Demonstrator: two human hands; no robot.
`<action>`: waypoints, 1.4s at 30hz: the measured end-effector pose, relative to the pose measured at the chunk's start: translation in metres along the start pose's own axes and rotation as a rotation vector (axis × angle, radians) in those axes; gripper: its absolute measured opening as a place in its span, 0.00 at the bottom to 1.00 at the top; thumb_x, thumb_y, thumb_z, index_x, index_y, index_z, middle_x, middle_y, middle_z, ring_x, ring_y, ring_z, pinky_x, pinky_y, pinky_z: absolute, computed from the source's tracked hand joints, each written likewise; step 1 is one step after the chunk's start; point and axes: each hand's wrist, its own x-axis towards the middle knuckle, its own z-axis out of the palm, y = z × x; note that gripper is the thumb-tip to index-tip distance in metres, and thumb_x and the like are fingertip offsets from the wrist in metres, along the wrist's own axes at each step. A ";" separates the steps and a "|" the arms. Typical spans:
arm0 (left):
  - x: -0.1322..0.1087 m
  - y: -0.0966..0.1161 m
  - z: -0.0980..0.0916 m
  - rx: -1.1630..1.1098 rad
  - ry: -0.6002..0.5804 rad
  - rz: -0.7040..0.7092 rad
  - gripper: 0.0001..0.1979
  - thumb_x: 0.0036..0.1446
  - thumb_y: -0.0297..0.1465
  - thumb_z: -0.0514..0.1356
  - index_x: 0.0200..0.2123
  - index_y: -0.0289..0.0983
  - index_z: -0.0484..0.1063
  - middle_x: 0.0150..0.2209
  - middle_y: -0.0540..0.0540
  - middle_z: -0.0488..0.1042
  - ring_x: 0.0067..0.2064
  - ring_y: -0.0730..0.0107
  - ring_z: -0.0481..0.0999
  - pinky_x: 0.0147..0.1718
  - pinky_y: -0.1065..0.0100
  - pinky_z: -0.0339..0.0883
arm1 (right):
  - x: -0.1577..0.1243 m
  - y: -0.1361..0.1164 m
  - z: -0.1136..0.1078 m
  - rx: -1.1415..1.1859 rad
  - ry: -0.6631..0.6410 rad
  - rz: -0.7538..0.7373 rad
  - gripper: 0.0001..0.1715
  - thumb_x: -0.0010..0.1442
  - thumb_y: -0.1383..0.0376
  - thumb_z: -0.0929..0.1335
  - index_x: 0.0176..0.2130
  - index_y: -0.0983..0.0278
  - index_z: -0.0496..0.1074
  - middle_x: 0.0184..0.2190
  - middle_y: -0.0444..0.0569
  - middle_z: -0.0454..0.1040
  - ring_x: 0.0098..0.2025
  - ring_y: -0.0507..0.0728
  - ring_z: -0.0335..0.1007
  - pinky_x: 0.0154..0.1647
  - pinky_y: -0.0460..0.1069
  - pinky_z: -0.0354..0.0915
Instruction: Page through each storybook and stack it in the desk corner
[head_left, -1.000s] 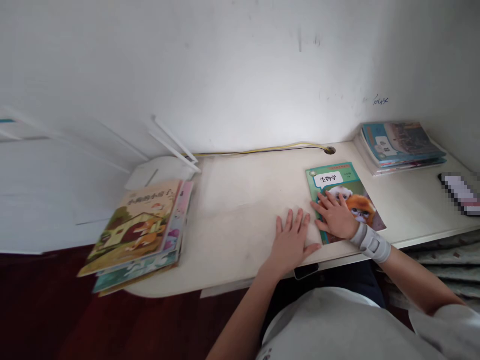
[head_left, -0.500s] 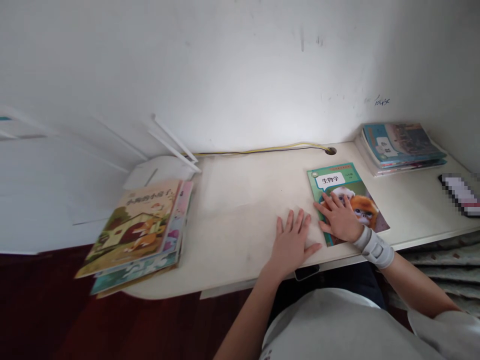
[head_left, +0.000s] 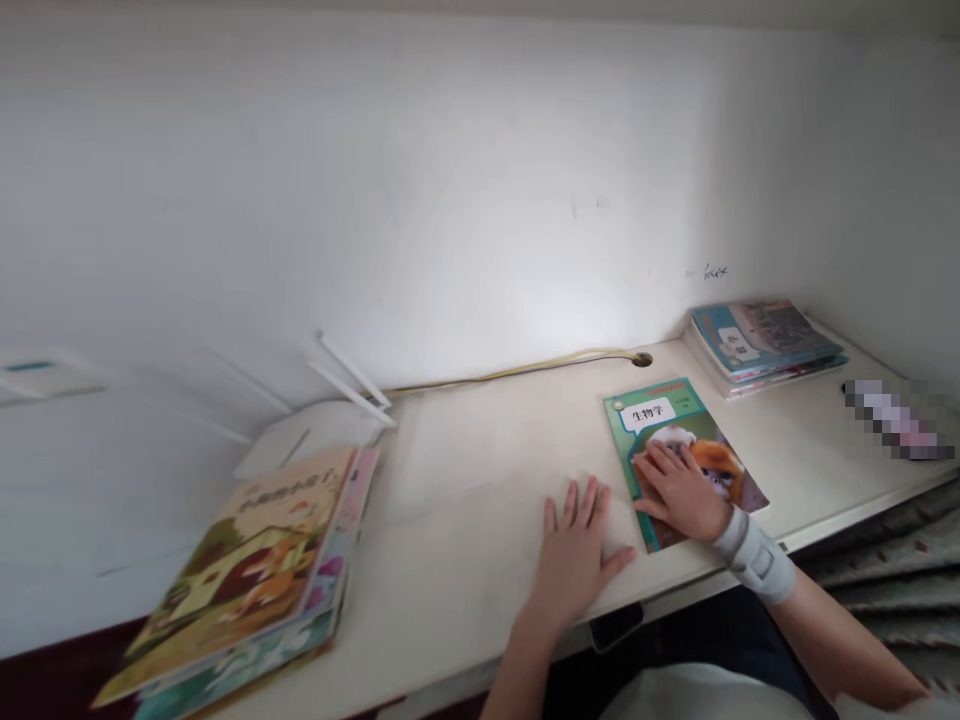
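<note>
A green biology textbook with a furry monkey picture lies closed on the white desk, near its front edge. My right hand rests flat on the cover, fingers spread, partly hiding the picture; a grey wrist brace is on that wrist. To the left of the book, my left hand lies open with its palm on the desk, apart from the book. Neither hand grips anything.
At the left stands a pile of picture books before a white router with antennas. Another pile of textbooks is at the back right, near a blurred-out phone. Cables run along the wall into a desk hole.
The view has tilted upward, so the desk and everything on it sit lower in the picture. My right fingers have drawn slightly closer together on the textbook; my left hand stays on the desk.
</note>
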 end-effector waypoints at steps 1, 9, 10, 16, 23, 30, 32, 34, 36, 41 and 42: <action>-0.002 0.001 0.000 0.005 0.000 -0.013 0.38 0.56 0.51 0.50 0.63 0.34 0.53 0.65 0.35 0.50 0.66 0.42 0.47 0.58 0.37 0.44 | -0.006 0.008 0.000 -0.003 0.041 0.038 0.34 0.62 0.49 0.59 0.60 0.65 0.61 0.61 0.59 0.61 0.62 0.64 0.55 0.59 0.62 0.52; -0.009 0.034 0.017 -0.062 0.063 0.104 0.32 0.61 0.42 0.49 0.64 0.30 0.51 0.64 0.35 0.54 0.65 0.54 0.53 0.60 0.49 0.52 | -0.073 0.081 0.019 -0.125 0.271 0.534 0.27 0.63 0.52 0.56 0.50 0.66 0.69 0.55 0.61 0.68 0.57 0.67 0.61 0.53 0.66 0.58; -0.008 0.040 0.019 -0.065 0.078 0.106 0.32 0.61 0.43 0.49 0.63 0.30 0.52 0.63 0.35 0.55 0.64 0.53 0.54 0.60 0.48 0.52 | -0.076 0.083 0.023 -0.109 0.270 0.526 0.27 0.63 0.51 0.56 0.49 0.66 0.69 0.54 0.60 0.69 0.56 0.66 0.62 0.53 0.65 0.58; -0.001 0.052 0.026 -0.040 0.129 0.041 0.27 0.62 0.40 0.48 0.61 0.33 0.59 0.61 0.38 0.61 0.62 0.52 0.60 0.58 0.44 0.55 | -0.074 0.079 0.036 -0.049 0.314 0.514 0.26 0.62 0.52 0.57 0.51 0.63 0.69 0.54 0.56 0.69 0.58 0.64 0.60 0.55 0.64 0.56; -0.003 0.050 0.025 -0.052 0.145 0.046 0.27 0.61 0.40 0.49 0.61 0.34 0.58 0.61 0.38 0.60 0.62 0.52 0.59 0.58 0.45 0.55 | -0.071 0.085 0.033 0.066 0.366 0.500 0.25 0.62 0.53 0.58 0.51 0.63 0.69 0.51 0.56 0.72 0.56 0.64 0.63 0.54 0.63 0.57; -0.003 0.051 0.014 -0.154 0.111 0.035 0.28 0.62 0.43 0.47 0.60 0.32 0.59 0.61 0.37 0.60 0.63 0.53 0.58 0.59 0.44 0.53 | -0.068 0.066 0.013 0.160 0.378 0.427 0.27 0.64 0.51 0.57 0.55 0.62 0.64 0.53 0.58 0.70 0.55 0.65 0.65 0.52 0.64 0.60; -0.005 0.050 0.011 -0.256 0.132 0.038 0.28 0.62 0.43 0.48 0.59 0.33 0.62 0.61 0.37 0.60 0.62 0.52 0.59 0.59 0.42 0.52 | -0.064 0.046 0.004 0.161 0.379 0.349 0.28 0.64 0.53 0.57 0.58 0.63 0.61 0.55 0.59 0.68 0.57 0.66 0.63 0.54 0.67 0.58; -0.006 0.050 0.006 -0.421 0.195 0.030 0.24 0.62 0.42 0.48 0.55 0.35 0.66 0.59 0.38 0.65 0.60 0.54 0.63 0.60 0.43 0.51 | -0.059 0.022 -0.004 0.183 0.349 0.197 0.29 0.64 0.55 0.58 0.61 0.62 0.57 0.58 0.58 0.65 0.60 0.65 0.59 0.56 0.66 0.58; -0.007 0.051 -0.001 -0.657 0.267 -0.021 0.21 0.63 0.40 0.46 0.51 0.37 0.70 0.53 0.40 0.72 0.55 0.59 0.69 0.58 0.48 0.56 | -0.055 -0.003 -0.009 0.215 0.300 0.016 0.32 0.63 0.57 0.60 0.63 0.61 0.53 0.62 0.56 0.59 0.64 0.63 0.52 0.58 0.63 0.58; 0.000 0.056 -0.016 -1.285 0.204 -0.215 0.18 0.60 0.40 0.52 0.49 0.35 0.67 0.41 0.42 0.77 0.41 0.64 0.76 0.41 0.62 0.71 | -0.055 -0.038 -0.015 0.270 0.289 -0.148 0.40 0.62 0.58 0.63 0.67 0.62 0.41 0.64 0.56 0.54 0.66 0.62 0.43 0.61 0.64 0.54; 0.002 0.056 -0.016 -1.385 0.200 -0.251 0.20 0.58 0.39 0.55 0.51 0.35 0.64 0.39 0.43 0.76 0.39 0.65 0.76 0.37 0.63 0.71 | -0.056 -0.040 -0.016 0.281 0.291 -0.149 0.41 0.62 0.59 0.63 0.67 0.62 0.41 0.64 0.56 0.54 0.66 0.62 0.43 0.61 0.65 0.54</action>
